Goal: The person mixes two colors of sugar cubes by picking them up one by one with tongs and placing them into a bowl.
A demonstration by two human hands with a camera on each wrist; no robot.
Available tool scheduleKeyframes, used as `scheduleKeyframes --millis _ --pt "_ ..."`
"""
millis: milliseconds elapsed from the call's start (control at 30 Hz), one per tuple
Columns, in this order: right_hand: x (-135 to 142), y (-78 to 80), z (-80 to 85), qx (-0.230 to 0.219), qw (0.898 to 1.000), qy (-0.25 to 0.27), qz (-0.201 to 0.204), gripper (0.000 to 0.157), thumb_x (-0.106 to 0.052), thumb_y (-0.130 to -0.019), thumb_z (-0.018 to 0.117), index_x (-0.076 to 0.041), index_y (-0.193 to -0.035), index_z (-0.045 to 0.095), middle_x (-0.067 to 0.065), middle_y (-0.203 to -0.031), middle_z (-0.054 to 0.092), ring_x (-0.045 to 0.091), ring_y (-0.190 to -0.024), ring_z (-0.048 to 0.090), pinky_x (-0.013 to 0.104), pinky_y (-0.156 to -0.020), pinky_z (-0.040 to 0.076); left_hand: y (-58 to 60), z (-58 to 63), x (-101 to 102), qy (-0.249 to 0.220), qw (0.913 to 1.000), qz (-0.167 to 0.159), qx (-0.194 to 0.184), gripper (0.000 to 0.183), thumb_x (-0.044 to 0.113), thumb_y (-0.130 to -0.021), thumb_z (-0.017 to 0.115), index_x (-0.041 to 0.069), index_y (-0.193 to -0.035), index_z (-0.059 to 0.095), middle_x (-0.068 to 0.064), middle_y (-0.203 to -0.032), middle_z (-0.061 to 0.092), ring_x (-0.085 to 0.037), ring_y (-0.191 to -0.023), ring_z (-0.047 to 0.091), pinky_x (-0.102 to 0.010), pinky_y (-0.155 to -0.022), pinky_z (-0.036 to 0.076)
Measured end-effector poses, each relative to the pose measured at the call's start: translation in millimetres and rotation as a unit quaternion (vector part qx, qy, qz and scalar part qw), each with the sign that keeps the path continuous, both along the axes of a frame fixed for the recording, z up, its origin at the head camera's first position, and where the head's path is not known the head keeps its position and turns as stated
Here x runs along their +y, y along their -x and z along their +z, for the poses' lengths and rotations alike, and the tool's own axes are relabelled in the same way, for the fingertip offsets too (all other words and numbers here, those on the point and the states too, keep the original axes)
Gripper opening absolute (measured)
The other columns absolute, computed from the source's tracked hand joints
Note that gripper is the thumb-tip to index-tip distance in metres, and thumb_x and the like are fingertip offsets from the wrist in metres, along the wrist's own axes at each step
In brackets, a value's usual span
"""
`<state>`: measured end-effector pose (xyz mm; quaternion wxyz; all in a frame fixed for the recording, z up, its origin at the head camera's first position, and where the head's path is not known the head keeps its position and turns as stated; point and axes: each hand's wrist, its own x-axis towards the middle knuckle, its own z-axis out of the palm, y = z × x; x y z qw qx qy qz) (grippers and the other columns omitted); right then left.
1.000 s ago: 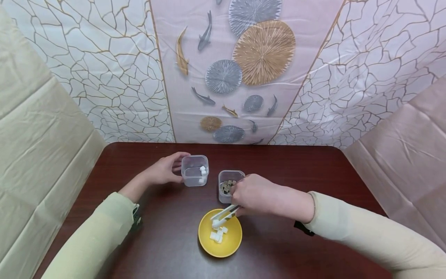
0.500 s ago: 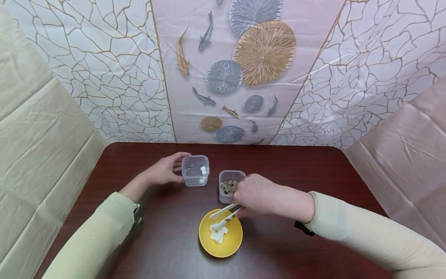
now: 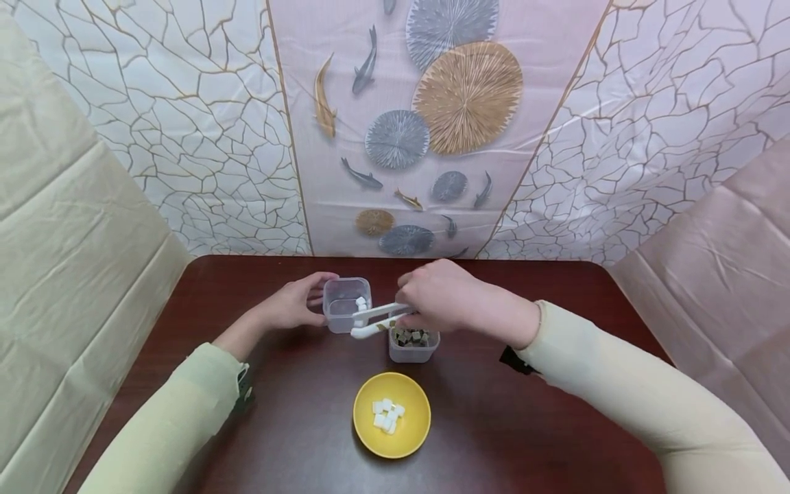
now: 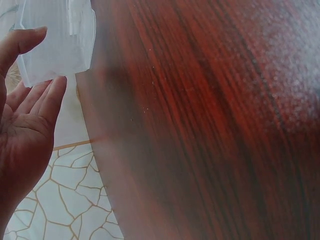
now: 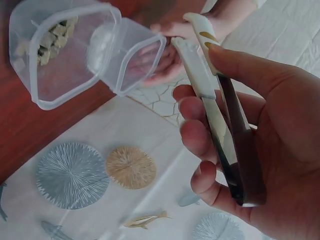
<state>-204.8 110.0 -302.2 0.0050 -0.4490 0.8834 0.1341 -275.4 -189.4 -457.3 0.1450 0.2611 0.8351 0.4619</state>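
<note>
My left hand [image 3: 295, 302] steadies a clear plastic container [image 3: 338, 322] at its left side, thumb on one wall and fingers on another. A few white cubes [image 3: 361, 302] lie in its right part. In my right hand [image 3: 441, 295] is a pair of small tongs [image 5: 220, 110] with white tips and metal arms. Their tips are parted, nothing between them, and hover at that container's right edge. A second clear container [image 3: 412, 355] with brownish-grey cubes [image 3: 410, 337] stands below my right hand, partly hidden. Nearer stands a yellow bowl [image 3: 364, 433] holding several white cubes [image 3: 387, 416].
The dark red-brown table [image 3: 296, 425] ends at a patterned cloth backdrop [image 3: 395, 199] behind the containers. Pale fabric panels [image 3: 80, 274] rise on both sides. The two containers stand close together, with the bowl in front of them.
The white cube in the tongs was let go in the yellow bowl. My right hand then carried the tongs up and away from me, over to the left container. My left hand stayed put.
</note>
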Motion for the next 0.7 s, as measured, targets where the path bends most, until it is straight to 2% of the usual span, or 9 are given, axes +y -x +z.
scheduleKeyframes --millis 333,533,700 --pt "-33.8 34.2 -7.3 0.025 0.998 -0.038 -0.041 0.035 -0.048 -0.099 0.074 -0.018 -0.080 0.072 -0.001 -0.082 0.071 0.020 -0.065 0.064 0.039 -0.056 0.058 0.2 -2.1 -0.1 0.000 1.0000 0.000 -0.001 0.083 -0.005 -0.085 0.083 -0.003 -0.156 0.040 -0.028 -0.151 0.055 -0.045 -0.142 0.054 -0.049 -0.114 0.050" --pt "-51.5 53.2 -18.7 0.035 0.995 -0.067 -0.062 0.035 -0.049 -0.098 0.074 -0.018 -0.083 0.073 0.003 -0.087 0.075 0.025 -0.076 0.071 0.041 -0.066 0.062 -1.8 0.9 -0.1 -0.006 1.0000 -0.002 -0.004 0.083 -0.005 -0.085 0.083 -0.003 -0.156 0.040 -0.027 -0.152 0.054 -0.045 -0.143 0.054 -0.049 -0.115 0.050" --pt "-67.0 61.2 -26.6 0.038 0.991 -0.096 -0.081 0.029 -0.047 -0.099 0.073 -0.018 -0.095 0.079 0.002 -0.096 0.077 0.024 -0.087 0.074 0.041 -0.076 0.065 -2.6 2.2 -0.4 -0.003 1.0000 -0.001 -0.001 0.083 -0.006 -0.085 0.083 -0.002 -0.156 0.040 -0.026 -0.151 0.056 -0.044 -0.142 0.054 -0.050 -0.115 0.050"
